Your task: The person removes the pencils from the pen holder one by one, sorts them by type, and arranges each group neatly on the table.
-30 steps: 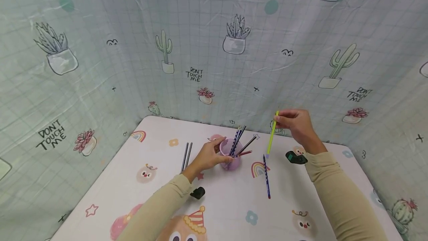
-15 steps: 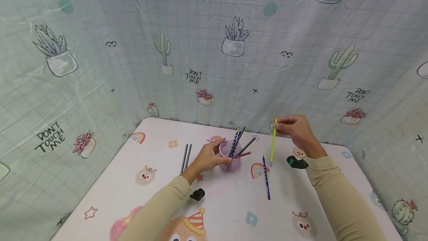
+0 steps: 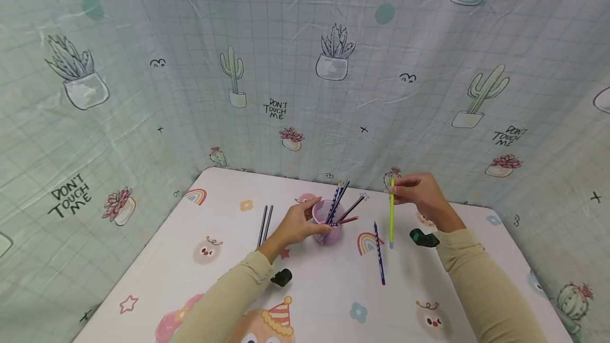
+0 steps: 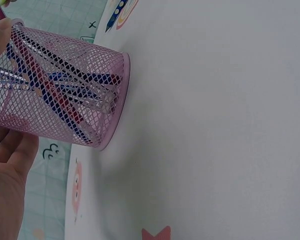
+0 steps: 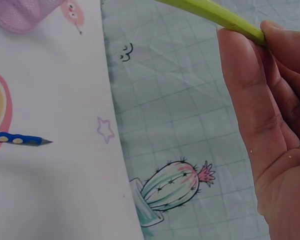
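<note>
My left hand [image 3: 298,223] grips a pink mesh pencil cup [image 4: 65,85] by its rim and side, thumb in front and fingers behind. Several pencils [image 3: 337,202] lean out of the cup, dark, blue dotted and red. To the right, my right hand [image 3: 419,193] pinches a yellow-green pencil [image 3: 392,216] near its upper end between thumb and fingertips. That pencil hangs almost upright, its pale end pointing down. On the table between cup and right hand lies a blue dotted pencil [image 3: 379,253], its sharp tip [image 5: 46,142] toward the back.
Two dark pencils [image 3: 265,224] lie on the table left of the left hand. The white printed tablecloth [image 3: 324,300] reaches back to a hanging curtain with cactus prints [image 3: 305,68]. Dark wrist devices [image 3: 424,237] sit at both cuffs.
My right hand has come down and slightly right with the yellow-green pencil, which has swung from slanted to nearly upright. The left hand stays on the cup.
</note>
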`<state>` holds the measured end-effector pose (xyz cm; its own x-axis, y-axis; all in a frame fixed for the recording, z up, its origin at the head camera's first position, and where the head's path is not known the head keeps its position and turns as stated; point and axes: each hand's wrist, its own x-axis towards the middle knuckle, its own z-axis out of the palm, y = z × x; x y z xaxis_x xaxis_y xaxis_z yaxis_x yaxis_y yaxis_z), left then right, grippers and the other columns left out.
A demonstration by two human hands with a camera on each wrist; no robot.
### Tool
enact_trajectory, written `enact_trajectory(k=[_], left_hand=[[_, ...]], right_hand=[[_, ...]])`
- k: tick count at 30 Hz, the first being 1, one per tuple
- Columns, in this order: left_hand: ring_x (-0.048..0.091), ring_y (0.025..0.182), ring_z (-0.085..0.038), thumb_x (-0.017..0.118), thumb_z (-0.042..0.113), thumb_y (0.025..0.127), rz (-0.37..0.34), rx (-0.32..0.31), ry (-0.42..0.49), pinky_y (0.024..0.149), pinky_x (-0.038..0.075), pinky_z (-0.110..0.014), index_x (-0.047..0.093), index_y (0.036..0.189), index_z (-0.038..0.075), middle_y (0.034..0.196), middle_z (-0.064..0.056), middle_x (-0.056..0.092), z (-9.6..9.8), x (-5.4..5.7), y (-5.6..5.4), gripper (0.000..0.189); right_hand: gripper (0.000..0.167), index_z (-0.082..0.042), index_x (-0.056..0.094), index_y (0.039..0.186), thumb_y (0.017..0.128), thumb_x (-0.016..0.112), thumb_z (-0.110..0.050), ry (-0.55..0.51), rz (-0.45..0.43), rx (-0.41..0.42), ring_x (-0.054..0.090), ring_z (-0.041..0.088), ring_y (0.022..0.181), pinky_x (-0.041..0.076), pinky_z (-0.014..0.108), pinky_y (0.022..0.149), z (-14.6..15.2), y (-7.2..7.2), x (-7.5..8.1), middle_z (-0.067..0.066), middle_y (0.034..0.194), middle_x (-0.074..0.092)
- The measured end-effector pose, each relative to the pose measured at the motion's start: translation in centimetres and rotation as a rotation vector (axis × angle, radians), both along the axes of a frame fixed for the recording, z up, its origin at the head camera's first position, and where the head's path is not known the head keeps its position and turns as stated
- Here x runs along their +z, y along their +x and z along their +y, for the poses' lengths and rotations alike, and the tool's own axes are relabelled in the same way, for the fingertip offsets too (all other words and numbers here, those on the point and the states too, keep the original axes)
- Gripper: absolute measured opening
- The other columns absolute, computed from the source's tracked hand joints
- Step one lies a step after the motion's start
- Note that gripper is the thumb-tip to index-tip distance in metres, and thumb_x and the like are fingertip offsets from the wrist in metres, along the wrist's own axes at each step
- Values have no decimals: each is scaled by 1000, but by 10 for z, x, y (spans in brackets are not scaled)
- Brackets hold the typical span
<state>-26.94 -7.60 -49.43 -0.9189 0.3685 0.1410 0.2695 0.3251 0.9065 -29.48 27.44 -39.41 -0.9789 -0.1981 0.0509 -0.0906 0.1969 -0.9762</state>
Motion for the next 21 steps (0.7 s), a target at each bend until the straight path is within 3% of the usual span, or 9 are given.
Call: enact_trajectory(k=[6,13,21], left_hand=[[57,142,-35,92,31,80,-8,4,1,116,50,-45,44,156,0,154,-18,56,0,0,0,95],[58,141,-33,92,33,80,7,4,-24,115,51,-44,44,156,1,154,-18,56,1,1,-2,95],[57,141,-35,92,33,80,-4,-2,-28,115,51,-43,43,157,1,154,-17,56,0,2,0,97]], right_hand=[[30,19,66,114,97,73,-6,31,-29,-3,78,12,76,67,30,75,3,-1,-9,-7,85,77],[27,18,67,112,96,72,-3,41,-59,-10,77,11,73,68,30,74,5,0,-15,-7,83,77],[35,25,62,118,96,71,0,64,-73,-3,76,10,71,67,30,73,7,-1,-31,-5,82,76]])
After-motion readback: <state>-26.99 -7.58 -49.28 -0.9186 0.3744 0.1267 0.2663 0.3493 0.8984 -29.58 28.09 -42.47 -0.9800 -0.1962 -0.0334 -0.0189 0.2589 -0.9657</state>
